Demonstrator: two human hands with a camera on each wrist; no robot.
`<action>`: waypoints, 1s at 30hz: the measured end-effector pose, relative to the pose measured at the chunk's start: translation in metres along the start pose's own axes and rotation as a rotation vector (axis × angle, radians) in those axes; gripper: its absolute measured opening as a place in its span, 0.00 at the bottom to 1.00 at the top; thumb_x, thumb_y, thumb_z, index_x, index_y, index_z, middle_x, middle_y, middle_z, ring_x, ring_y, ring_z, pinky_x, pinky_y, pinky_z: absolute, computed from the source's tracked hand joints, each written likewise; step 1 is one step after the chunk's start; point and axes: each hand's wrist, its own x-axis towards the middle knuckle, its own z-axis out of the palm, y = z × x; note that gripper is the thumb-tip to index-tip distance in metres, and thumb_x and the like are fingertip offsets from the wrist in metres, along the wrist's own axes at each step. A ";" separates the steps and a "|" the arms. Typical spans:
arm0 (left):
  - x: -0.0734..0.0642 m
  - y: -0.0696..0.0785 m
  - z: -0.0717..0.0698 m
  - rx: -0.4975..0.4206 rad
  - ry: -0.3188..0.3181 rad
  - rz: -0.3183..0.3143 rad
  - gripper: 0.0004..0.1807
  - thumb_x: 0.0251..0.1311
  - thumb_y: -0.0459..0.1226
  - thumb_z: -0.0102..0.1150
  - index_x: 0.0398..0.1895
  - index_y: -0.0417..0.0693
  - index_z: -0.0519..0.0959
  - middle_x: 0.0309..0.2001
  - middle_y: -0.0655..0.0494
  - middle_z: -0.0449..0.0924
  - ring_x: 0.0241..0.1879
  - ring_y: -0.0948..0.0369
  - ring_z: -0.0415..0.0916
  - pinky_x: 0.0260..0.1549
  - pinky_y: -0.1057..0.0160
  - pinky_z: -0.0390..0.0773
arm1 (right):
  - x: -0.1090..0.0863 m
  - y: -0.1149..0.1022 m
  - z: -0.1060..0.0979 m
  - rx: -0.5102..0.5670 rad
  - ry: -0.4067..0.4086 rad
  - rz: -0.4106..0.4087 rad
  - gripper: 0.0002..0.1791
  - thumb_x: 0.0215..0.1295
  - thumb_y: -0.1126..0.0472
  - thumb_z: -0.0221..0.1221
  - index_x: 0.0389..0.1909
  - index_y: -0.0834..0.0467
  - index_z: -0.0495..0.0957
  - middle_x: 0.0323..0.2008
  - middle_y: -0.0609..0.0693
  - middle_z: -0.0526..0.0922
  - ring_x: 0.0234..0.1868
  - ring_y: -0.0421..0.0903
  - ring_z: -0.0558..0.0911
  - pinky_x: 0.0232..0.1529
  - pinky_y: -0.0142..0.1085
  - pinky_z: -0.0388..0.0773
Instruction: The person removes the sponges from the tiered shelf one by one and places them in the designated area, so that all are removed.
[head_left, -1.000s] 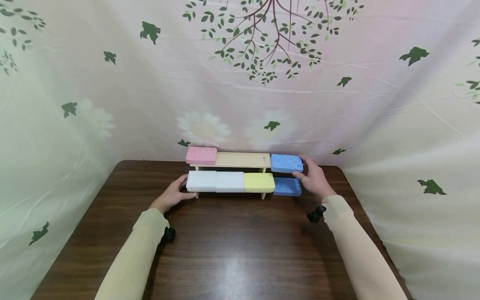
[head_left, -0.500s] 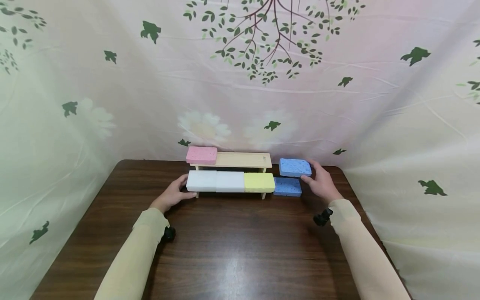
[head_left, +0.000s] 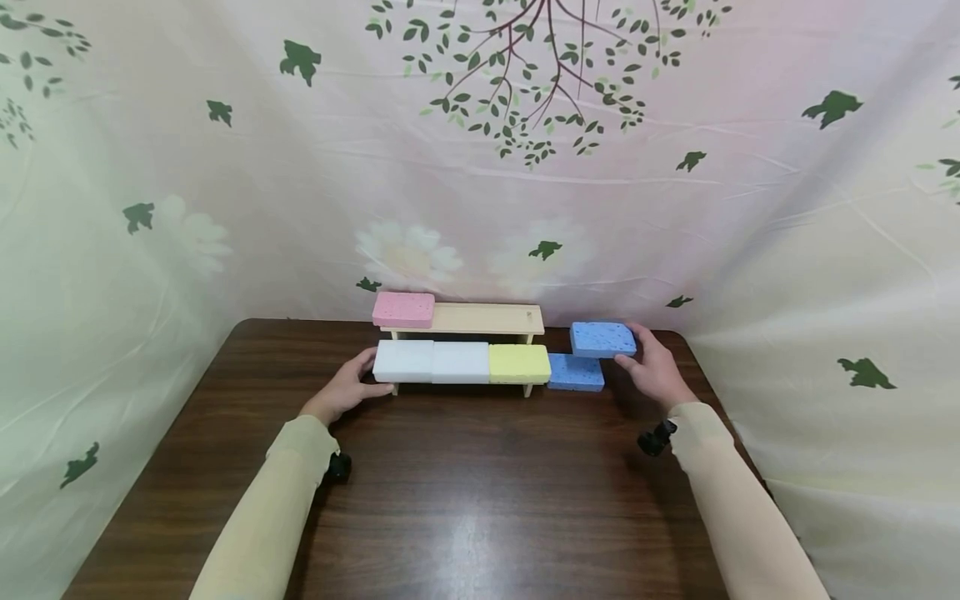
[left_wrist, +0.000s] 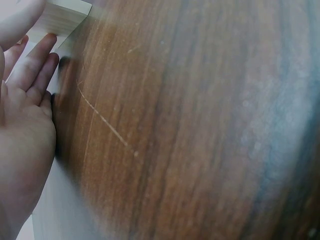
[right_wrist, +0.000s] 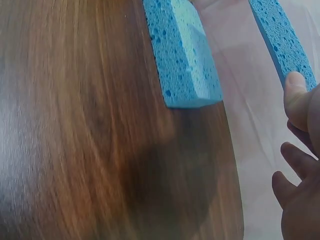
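Observation:
My right hand point(head_left: 656, 367) pinches a blue sponge point(head_left: 602, 339) by its right end, thumb in front. It is held up off the table, partly overlapping a second blue sponge point(head_left: 575, 372) that lies to the right of the front wooden shelf point(head_left: 528, 389). The right wrist view shows the thumb pressed on the held sponge point(right_wrist: 287, 45), with the other sponge point(right_wrist: 182, 55) on the table. My left hand point(head_left: 345, 390) holds the left end of the front shelf, thumb in front and fingers at the side. Two white sponges point(head_left: 403, 361) and a yellow sponge point(head_left: 519, 363) sit in a row on that shelf.
Behind stands a second wooden shelf point(head_left: 483, 318) with a pink sponge point(head_left: 403, 309) at its left end. Both shelves stand near the back edge of the dark wooden table point(head_left: 465, 475). A patterned cloth point(head_left: 465, 183) hangs behind and at both sides.
My right hand has carried the blue sponge rightward and slightly toward me, away from the right end of the back shelf. My left hand has stayed in place.

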 end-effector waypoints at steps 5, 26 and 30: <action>-0.001 0.003 0.000 -0.006 -0.003 0.004 0.51 0.61 0.39 0.77 0.83 0.47 0.56 0.78 0.39 0.65 0.77 0.43 0.60 0.76 0.36 0.55 | -0.004 0.010 -0.003 -0.011 0.004 0.011 0.39 0.78 0.63 0.59 0.82 0.63 0.51 0.76 0.71 0.62 0.74 0.70 0.66 0.70 0.67 0.65; -0.001 0.001 0.000 -0.020 -0.009 -0.010 0.51 0.62 0.38 0.76 0.84 0.46 0.55 0.78 0.39 0.63 0.78 0.42 0.59 0.75 0.34 0.56 | -0.022 0.052 -0.016 -0.041 0.026 0.050 0.39 0.78 0.65 0.58 0.81 0.66 0.50 0.76 0.75 0.60 0.72 0.73 0.65 0.69 0.70 0.62; -0.001 0.002 0.001 -0.024 -0.007 -0.012 0.51 0.62 0.38 0.76 0.84 0.46 0.55 0.78 0.39 0.63 0.77 0.42 0.59 0.74 0.34 0.56 | -0.024 0.057 -0.017 -0.057 0.032 0.036 0.38 0.77 0.67 0.58 0.80 0.69 0.52 0.75 0.76 0.60 0.73 0.75 0.64 0.70 0.70 0.61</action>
